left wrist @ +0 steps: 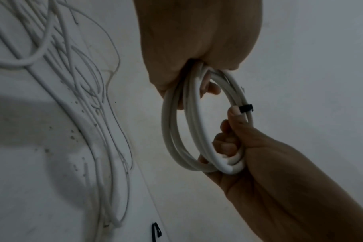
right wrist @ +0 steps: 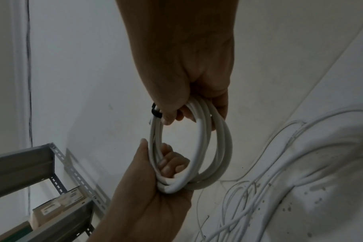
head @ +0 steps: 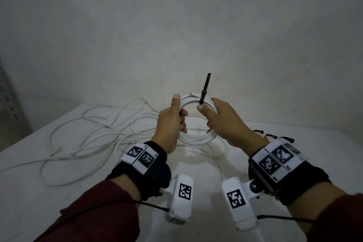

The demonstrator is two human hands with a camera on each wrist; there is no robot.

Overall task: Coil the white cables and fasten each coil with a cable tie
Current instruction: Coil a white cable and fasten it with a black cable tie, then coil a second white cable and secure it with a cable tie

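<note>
A coil of white cable (head: 193, 139) (left wrist: 170, 131) (right wrist: 199, 147) is held upright above the table between both hands. My left hand (head: 172, 122) (right wrist: 155, 188) grips its left side, fingers curled through the loop and thumb up. My right hand (head: 218, 118) (left wrist: 238, 147) grips its right side, thumb pressing beside a black cable tie (head: 204, 89) (left wrist: 246, 108) (right wrist: 155, 112) wrapped round the top of the coil. The tie's tail sticks straight up.
Several loose white cables (head: 94, 135) (left wrist: 83, 114) (right wrist: 280, 188) lie tangled on the white table (head: 59, 192) at the left. Spare black ties (head: 275, 137) lie at the right behind my wrist. A metal shelf (right wrist: 41, 163) stands left of the table. A wall is close behind.
</note>
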